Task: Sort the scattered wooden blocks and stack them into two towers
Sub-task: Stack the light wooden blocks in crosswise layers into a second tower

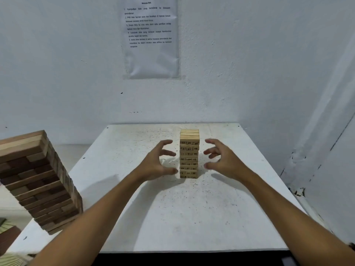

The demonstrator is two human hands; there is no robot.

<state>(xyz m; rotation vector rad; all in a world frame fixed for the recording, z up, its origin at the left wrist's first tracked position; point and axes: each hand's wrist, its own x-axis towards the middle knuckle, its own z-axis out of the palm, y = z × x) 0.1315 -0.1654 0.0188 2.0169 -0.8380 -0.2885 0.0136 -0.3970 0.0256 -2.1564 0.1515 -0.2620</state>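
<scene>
A small tower of light, numbered wooden blocks (189, 153) stands upright near the back middle of the white table (172, 217). My left hand (156, 164) hovers just left of it, fingers spread and bent toward the tower, a small gap between them. To the right of the tower my right hand (223, 160) mirrors it, also apart from the blocks. Neither hand holds anything. A larger tower of darker brown blocks (38, 181) stands at the table's left edge, several layers high.
White walls close in behind and to the right of the table. A printed instruction sheet (150, 37) hangs on the back wall. The table's front edge runs across the bottom of the view, with dark floor below it.
</scene>
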